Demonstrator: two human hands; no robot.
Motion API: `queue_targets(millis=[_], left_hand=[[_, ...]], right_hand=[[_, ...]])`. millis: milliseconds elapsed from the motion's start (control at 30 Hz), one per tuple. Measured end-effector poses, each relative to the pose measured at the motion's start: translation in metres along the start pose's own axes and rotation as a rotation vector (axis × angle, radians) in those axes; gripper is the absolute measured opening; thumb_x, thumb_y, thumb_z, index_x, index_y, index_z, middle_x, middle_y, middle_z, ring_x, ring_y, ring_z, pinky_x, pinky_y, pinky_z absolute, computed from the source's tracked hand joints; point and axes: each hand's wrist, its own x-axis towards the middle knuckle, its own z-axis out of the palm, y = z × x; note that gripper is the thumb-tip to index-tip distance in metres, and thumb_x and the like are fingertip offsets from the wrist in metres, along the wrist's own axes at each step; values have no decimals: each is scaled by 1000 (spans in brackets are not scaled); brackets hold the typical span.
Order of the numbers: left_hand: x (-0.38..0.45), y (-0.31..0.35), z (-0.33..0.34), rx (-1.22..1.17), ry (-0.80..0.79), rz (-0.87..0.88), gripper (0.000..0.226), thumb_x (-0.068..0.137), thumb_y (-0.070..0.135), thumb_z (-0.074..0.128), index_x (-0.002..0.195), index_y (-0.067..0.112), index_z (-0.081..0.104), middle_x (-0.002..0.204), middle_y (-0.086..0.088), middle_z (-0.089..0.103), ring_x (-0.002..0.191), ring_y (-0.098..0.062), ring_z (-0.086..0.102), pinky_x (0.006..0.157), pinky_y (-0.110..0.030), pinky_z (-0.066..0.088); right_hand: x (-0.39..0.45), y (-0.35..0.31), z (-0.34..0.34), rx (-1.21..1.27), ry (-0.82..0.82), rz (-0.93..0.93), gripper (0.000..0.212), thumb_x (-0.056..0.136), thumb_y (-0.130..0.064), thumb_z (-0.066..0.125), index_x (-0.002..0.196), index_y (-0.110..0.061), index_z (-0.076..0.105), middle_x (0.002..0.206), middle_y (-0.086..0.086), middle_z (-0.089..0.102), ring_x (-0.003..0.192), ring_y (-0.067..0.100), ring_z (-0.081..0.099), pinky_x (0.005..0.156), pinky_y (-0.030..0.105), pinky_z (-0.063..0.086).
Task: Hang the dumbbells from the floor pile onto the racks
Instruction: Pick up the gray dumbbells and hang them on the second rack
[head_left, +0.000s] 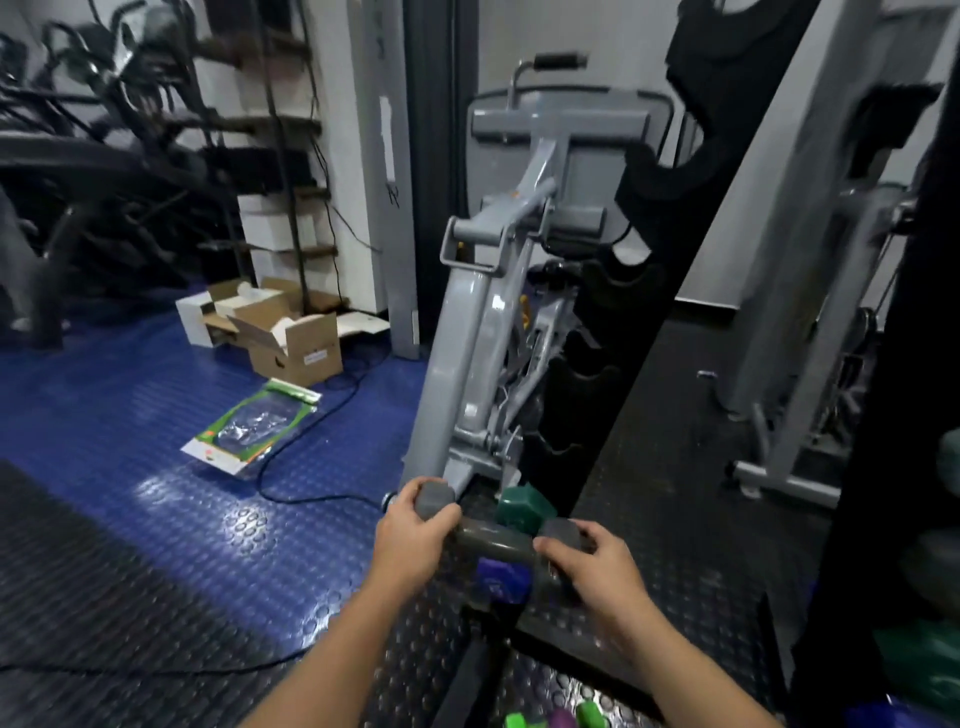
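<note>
Both forearms reach forward and down; the left hand (410, 540) curls its fingers over one head of a grey dumbbell (493, 540), and the right hand (597, 574) has its fingers clamped on the other head. The dumbbell is held level above the floor (208, 545), near the foot of the black rack (623, 312). A green dumbbell (522, 506) sits just behind it, a purple one (501, 577) below.

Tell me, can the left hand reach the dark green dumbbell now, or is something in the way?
Probably not at once. The left hand grips one end of the grey dumbbell, which the right hand also holds, and this dumbbell lies in front of the dark green dumbbell.
</note>
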Motion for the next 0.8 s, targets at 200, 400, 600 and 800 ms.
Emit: queue_targets(millis=[200,400,600,800], left_hand=[[77,88,-23,49,-108,70,55,53,60,64,99,33,75,89,-3,76,71,-19,69,64,-44,59],[137,143,3,179,-186,99,44,72,56,64,88,15,62,82,-6,66,61,-23,59,42,-26,42],[186,142,57,188,-303,89,52,77,59,72,85,8,68,76,-7,67,63,-20,61,47,-22,45],[212,137,108,160,-378,9,48,75,66,67,71,19,69,68,-6,65,62,-26,60,56,-31,47]], right_hand=[[-8,-54,10,349,-93,69,20,84,-7,75,102,-3,67,79,13,75,64,24,71,53,35,56],[3,-84,26,590,-125,200,26,88,-8,74,108,6,68,97,25,76,90,35,73,83,60,59],[18,-98,22,798,-102,249,23,87,-10,76,102,6,69,91,22,77,96,37,71,78,54,59],[35,-91,9,914,-58,241,36,82,-7,79,110,11,66,101,24,76,96,36,73,71,47,64]])
